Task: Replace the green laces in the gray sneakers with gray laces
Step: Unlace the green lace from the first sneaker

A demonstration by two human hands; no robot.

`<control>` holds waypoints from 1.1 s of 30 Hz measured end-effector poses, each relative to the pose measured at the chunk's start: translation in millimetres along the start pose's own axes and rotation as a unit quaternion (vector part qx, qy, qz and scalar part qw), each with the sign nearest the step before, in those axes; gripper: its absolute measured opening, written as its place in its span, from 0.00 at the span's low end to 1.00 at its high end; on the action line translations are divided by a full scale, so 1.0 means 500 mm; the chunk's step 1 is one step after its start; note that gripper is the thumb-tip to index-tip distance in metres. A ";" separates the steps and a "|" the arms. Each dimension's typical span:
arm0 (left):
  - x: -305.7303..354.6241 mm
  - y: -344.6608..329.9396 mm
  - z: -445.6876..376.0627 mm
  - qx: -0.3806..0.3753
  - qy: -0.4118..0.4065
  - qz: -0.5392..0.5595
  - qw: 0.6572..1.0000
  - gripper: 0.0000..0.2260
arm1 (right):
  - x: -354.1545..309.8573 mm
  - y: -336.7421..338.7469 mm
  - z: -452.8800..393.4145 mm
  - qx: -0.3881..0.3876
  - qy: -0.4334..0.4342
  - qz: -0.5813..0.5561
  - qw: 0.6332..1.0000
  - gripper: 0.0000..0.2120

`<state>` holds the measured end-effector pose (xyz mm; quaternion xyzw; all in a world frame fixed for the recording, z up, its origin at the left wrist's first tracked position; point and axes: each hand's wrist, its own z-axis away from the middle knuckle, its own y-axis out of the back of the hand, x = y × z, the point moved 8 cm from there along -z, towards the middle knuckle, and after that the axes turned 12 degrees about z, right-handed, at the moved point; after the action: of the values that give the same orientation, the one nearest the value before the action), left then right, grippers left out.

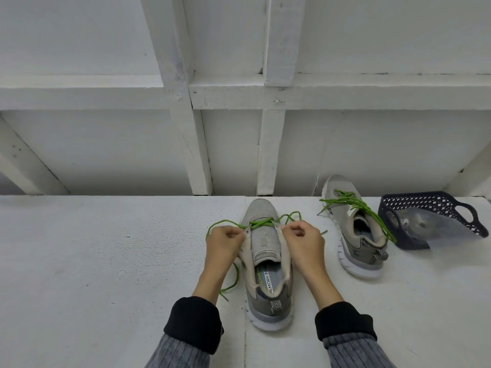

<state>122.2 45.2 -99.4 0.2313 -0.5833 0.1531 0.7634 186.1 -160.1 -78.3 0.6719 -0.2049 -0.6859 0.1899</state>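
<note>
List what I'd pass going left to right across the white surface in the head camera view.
left hand → near sneaker being unlaced → right hand → second sneaker with green laces → dark basket

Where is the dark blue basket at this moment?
In the head view, the dark blue basket lies tipped on the white surface at the far right, just right of the second gray sneaker.
</note>
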 end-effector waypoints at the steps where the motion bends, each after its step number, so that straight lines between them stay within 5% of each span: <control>1: -0.003 -0.003 0.003 -0.003 -0.002 0.011 1.000 0.02 | -0.012 -0.004 -0.008 -0.018 0.025 0.025 0.999 0.03; 6: -0.015 -0.011 0.013 0.007 -0.009 0.035 0.999 0.03 | -0.112 -0.070 -0.035 -0.108 0.189 0.167 0.962 0.08; 11: -0.039 -0.009 0.022 0.051 -0.001 0.067 0.996 0.05 | -0.101 -0.138 -0.045 -0.206 0.190 0.281 0.918 0.09; 16: -0.042 -0.011 0.024 0.065 -0.002 0.082 0.995 0.04 | -0.108 -0.145 -0.042 -0.193 0.231 0.317 0.899 0.02; 21: -0.045 -0.009 0.024 0.073 -0.006 0.089 0.993 0.03 | -0.082 -0.062 -0.059 -0.027 0.097 0.069 0.993 0.03; 24: -0.047 -0.010 0.024 0.075 0.001 0.090 0.993 0.03 | -0.027 -0.025 -0.060 0.040 -0.038 -0.053 0.997 0.02; 28: -0.050 -0.010 0.023 0.074 0.001 0.089 0.993 0.03 | -0.102 -0.018 -0.056 0.034 0.136 0.087 0.986 0.08; 30: -0.049 -0.011 0.023 0.075 -0.004 0.088 0.993 0.03 | -0.141 -0.046 -0.048 -0.039 0.217 0.154 0.963 0.09; 33: -0.048 -0.011 0.023 0.073 -0.010 0.088 0.993 0.04 | -0.133 -0.100 -0.039 -0.157 0.227 0.288 0.917 0.10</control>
<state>109.1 35.2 -121.0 0.2359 -0.5964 0.2592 0.7221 207.9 -82.6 -49.2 0.6832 -0.2308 -0.4539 0.5234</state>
